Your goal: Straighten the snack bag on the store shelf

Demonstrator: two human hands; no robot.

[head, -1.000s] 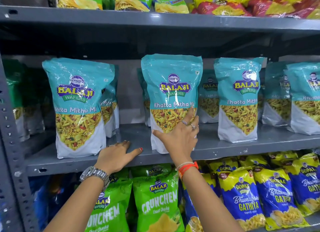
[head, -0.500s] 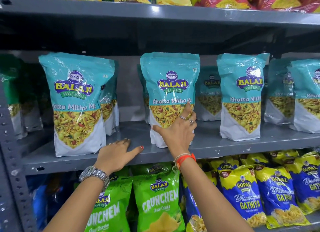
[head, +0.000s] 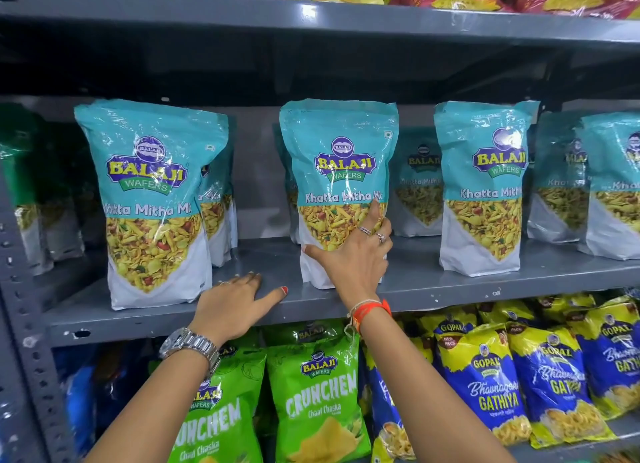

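A teal and white Balaji Khatta Mitha Mix snack bag (head: 337,158) stands upright at the middle of the grey metal shelf (head: 433,286). My right hand (head: 356,255) is pressed flat on the bag's lower front, fingers spread and thumb at its lower left edge. My left hand (head: 239,303) rests palm down on the shelf's front edge, just left of the bag, fingers apart and holding nothing.
Matching teal bags stand to the left (head: 152,199) and right (head: 485,185), with more behind. Green Crunchem bags (head: 315,400) and blue-yellow Gathiya bags (head: 495,386) fill the shelf below. A perforated upright post (head: 20,307) runs down the left.
The middle bag has shifted slightly back and stands straighter, with my right hand following it. My left hand has stayed on the shelf edge.
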